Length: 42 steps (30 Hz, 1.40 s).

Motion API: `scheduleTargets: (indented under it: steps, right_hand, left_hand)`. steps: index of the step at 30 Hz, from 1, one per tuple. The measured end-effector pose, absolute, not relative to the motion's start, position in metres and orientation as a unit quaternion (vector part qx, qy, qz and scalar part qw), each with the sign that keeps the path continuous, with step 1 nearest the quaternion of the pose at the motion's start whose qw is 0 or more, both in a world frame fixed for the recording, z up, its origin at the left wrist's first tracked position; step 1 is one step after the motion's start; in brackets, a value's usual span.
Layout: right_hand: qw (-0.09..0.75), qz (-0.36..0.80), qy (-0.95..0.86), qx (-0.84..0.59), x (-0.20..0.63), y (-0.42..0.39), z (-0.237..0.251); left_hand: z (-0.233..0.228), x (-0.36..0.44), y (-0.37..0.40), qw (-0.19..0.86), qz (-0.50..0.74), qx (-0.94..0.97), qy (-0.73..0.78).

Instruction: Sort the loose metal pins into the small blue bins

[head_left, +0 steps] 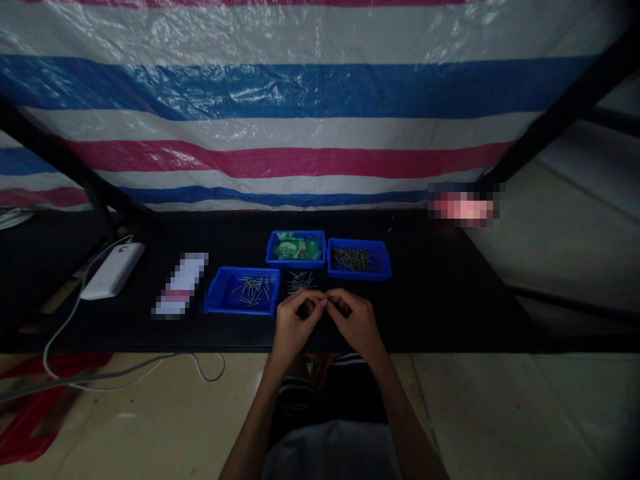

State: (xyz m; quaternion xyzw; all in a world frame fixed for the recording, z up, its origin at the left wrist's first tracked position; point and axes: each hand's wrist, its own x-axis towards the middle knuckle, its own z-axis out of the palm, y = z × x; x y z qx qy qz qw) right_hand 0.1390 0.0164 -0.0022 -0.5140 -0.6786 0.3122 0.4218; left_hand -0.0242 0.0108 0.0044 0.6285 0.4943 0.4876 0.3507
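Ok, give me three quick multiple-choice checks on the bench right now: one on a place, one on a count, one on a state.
1. Where is the white power bank?
A. Left of the trays
B. Inside a tray
C. Right of the trays

2. How many blue trays are on the black bench?
A. One
B. Three
C. Five

3. What are the hands doing?
A. Resting flat and apart
B. Pinching a small piece together
C. Lifting a tray

Answers: 1 A, it lies near the bench's left end with a cable attached. 2 B, left tray, back tray, right tray. 3 B, left hand and right hand meet fingertip to fingertip over a tiny part.
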Motion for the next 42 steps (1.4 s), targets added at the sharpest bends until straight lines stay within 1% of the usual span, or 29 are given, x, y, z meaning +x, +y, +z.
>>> scheduleTargets:
  steps: [10,16,19,22,24,27,29,33,35,37,42]
  right_hand:
    - [0.427,0.303,-0.683,-0.509,0.139,0.015,0.002]
    - [0.509,0.263,-0.639,-0.514,0.137,0.012,0.01]
    - [0.528,0.216,-0.635,-0.522,0.128,0.013,0.018]
    - [0.55,0.201,-0.634,-0.505,0.107,0.019,0.031]
    - [0.549,0.212,-0.641,-0.492,0.089,0.025,0.04]
    - [0.488,0.227,-0.697,-0.474,0.064,0.033,0.049]
    - [0.473,0.225,-0.714,-0.464,0.056,0.035,0.05]
    - [0.533,0.218,-0.666,-0.474,0.071,0.029,0.039]
    - [0.542,0.201,-0.645,-0.5,0.09,0.024,0.028]
    - [0.513,0.18,-0.651,-0.53,0.112,0.019,0.017]
    - [0.359,0.192,-0.718,-0.564,0.146,0.009,0.0]
  left_hand:
    - [0.003,-0.023,0.012,0.37,0.494,0.606,0.502]
    - [0.002,-0.021,0.012,0.38,0.504,0.58,0.516]
    - [0.004,-0.021,0.013,0.374,0.5,0.588,0.514]
    - [0.004,-0.023,0.013,0.367,0.501,0.596,0.509]
    - [0.001,-0.024,0.013,0.36,0.509,0.601,0.5]
    - [-0.006,-0.026,0.013,0.342,0.528,0.6,0.494]
    - [-0.009,-0.027,0.013,0.336,0.533,0.594,0.5]
    - [-0.003,-0.025,0.013,0.36,0.514,0.584,0.515]
    - [0.003,-0.024,0.013,0.367,0.513,0.577,0.519]
    - [0.008,-0.023,0.012,0.37,0.52,0.566,0.523]
    - [0.011,-0.023,0.009,0.392,0.517,0.566,0.508]
